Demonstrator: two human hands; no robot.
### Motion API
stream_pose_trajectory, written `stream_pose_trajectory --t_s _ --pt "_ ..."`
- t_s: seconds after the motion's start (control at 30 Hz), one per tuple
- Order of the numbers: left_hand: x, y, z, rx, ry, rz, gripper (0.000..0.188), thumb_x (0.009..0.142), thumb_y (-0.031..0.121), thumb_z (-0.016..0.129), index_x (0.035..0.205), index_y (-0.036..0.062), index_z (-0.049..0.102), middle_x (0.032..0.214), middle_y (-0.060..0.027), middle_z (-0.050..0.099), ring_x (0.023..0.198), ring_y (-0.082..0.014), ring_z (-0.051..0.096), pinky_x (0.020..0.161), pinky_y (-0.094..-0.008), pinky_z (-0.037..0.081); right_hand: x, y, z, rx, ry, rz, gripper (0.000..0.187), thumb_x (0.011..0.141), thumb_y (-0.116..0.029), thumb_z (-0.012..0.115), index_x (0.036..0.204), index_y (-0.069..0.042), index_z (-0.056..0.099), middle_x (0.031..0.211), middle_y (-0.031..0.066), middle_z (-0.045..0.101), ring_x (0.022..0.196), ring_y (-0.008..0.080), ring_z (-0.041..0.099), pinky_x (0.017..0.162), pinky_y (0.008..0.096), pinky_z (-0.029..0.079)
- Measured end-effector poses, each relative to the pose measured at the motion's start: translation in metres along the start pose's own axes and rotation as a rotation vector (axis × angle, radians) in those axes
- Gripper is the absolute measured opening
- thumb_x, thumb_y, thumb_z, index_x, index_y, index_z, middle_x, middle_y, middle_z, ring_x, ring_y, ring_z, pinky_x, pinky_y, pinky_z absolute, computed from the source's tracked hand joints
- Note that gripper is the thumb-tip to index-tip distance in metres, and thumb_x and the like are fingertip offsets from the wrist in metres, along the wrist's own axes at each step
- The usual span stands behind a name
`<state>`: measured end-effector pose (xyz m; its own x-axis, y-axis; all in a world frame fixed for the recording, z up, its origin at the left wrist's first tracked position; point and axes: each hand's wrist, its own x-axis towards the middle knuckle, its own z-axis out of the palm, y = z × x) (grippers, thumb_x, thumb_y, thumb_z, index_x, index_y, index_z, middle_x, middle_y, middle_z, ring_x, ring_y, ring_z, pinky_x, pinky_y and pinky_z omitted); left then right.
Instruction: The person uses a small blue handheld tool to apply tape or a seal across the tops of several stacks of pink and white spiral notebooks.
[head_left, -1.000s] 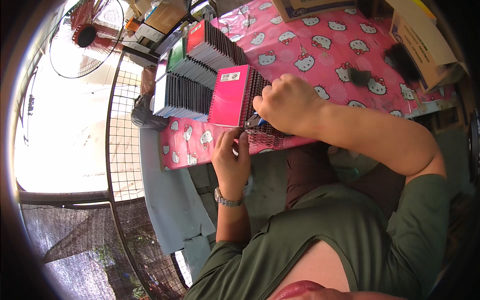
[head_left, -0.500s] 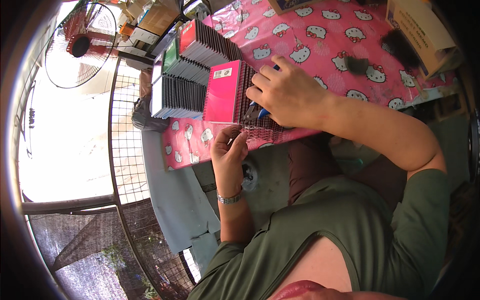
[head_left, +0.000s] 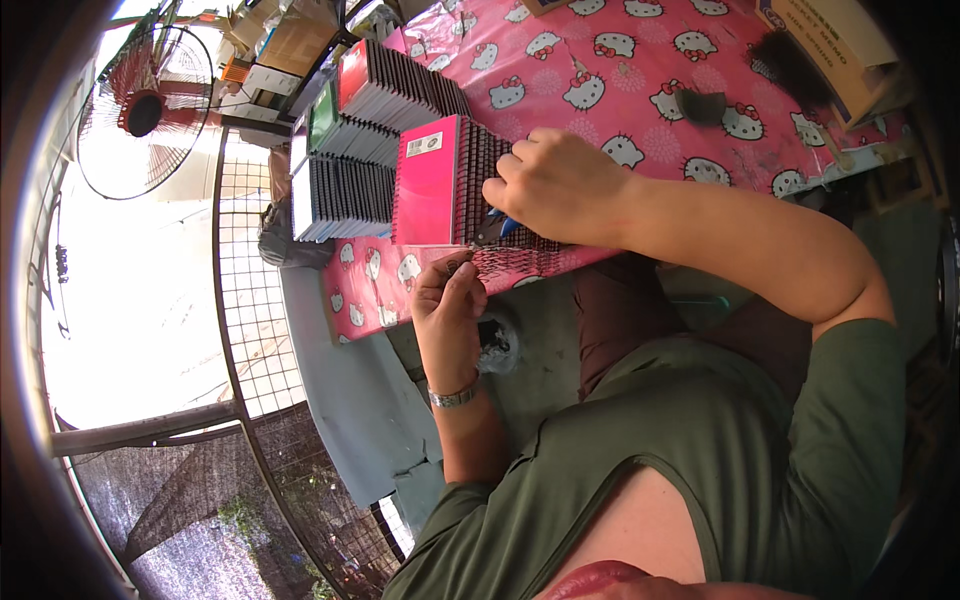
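Fingers (head_left: 462, 268) of left hand (head_left: 448, 305) pinch spiral wire at tabletop (head_left: 640, 80) near edge | right hand (head_left: 555, 185) closed, pressing pink notebook (head_left: 430, 180) | wire likely light, springy; grip its end

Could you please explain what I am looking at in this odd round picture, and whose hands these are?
It comes from a wide fisheye camera worn on a person's head, looking down, so straight edges bend near the rim. The two bare forearms are the wearer's own. The table has a pink patterned cloth. On it lie stacks of spiral notebooks, with a pink notebook in front. The right hand rests on that notebook's wire spine, over a small blue-handled tool. The left hand, at the table's edge, pinches something too small to identify. A fan stands at left.
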<state>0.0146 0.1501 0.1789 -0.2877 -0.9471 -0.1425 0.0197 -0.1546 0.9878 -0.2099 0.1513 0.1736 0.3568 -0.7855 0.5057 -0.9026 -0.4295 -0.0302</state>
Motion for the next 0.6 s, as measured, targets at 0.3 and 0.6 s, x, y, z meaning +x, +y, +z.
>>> stream_pose_trajectory --t_s 0.3,0.6 --pt "0.0 -0.001 0.006 0.051 0.026 -0.009 0.014 0.094 0.008 0.063 0.105 -0.0006 0.061 0.073 -0.0003 0.057 0.06 -0.0051 0.049 0.052 -0.021 0.036 -0.004 0.006 0.004 -0.065 0.248 -0.018 0.012 0.078 -0.015 0.059 0.088 -0.011 0.066 0.085 0.0053 0.062 0.087 0.022 0.062 0.098 0.0467 0.045" --pt "-0.003 0.008 0.019 0.999 0.162 0.433 0.018 0.092 0.011 0.064 0.096 -0.0055 0.068 0.075 -0.0036 0.064 0.07 -0.0131 0.059 0.067 -0.0289 0.047 0.01 -0.006 -0.004 -0.14 -0.106 -0.032 0.004 0.076 -0.015 0.06 0.076 -0.012 0.062 0.075 0.0025 0.064 0.077 0.0171 0.062 0.073 0.0319 0.046"
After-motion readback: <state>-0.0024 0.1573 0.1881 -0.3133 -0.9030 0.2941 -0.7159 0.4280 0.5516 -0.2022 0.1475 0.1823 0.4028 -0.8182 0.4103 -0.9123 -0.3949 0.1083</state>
